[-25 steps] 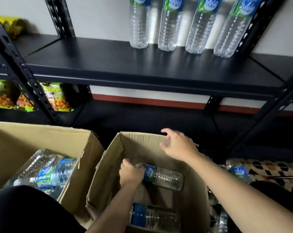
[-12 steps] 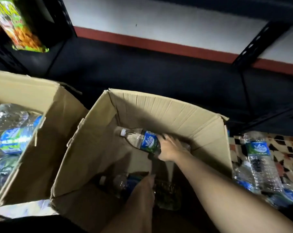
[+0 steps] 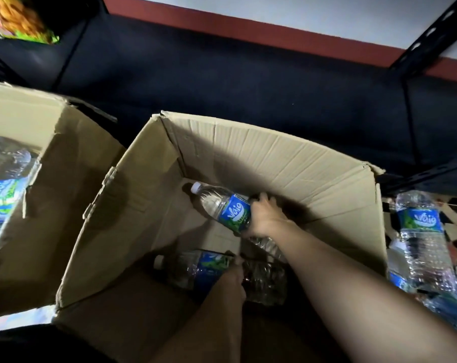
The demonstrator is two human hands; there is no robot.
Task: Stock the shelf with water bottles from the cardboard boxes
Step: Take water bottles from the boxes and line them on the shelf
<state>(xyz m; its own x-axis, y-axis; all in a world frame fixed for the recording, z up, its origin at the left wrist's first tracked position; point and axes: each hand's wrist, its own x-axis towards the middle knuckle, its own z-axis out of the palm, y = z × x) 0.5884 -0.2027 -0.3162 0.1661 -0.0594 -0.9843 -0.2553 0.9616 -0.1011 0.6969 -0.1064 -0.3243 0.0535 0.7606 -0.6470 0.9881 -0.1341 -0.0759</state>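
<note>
- Clearly, only the head view is on offer, and it looks down into the middle box (image 3: 248, 158), which stands open on the floor in front of the low shelf (image 3: 222, 82).
- Right hand (image 3: 268, 218) is wrapped round the body of a bottle (image 3: 222, 205) just behind its blue label; the bottle lies tilted, cap toward the far left corner, against the box's back wall.
- Left hand (image 3: 231, 282) is down in the dark near end of the box, on a second bottle (image 3: 203, 268); whether its fingers are closed round it or only resting, I cannot tell.
- Risk one: the right grip sits toward the base end, so the water-heavy neck end could swing down and the smooth, ribbed plastic twist out of the fingers on the lift.
- Risk two: the far wall and the flaps stand high, so a bottle drawn out at an angle may catch its cap on the card and drag the box.
- Risk three: the left hand works in shadow, so a poor hold there is likely to go unnoticed until the bottle slips.
- Loose bottles (image 3: 421, 231) lie on the tiled floor just right of the box, where a foot or a dropped bottle could send them rolling.
- Another box (image 3: 64, 153) with more bottles stands just to the left, so much of the stocking remains.
</note>
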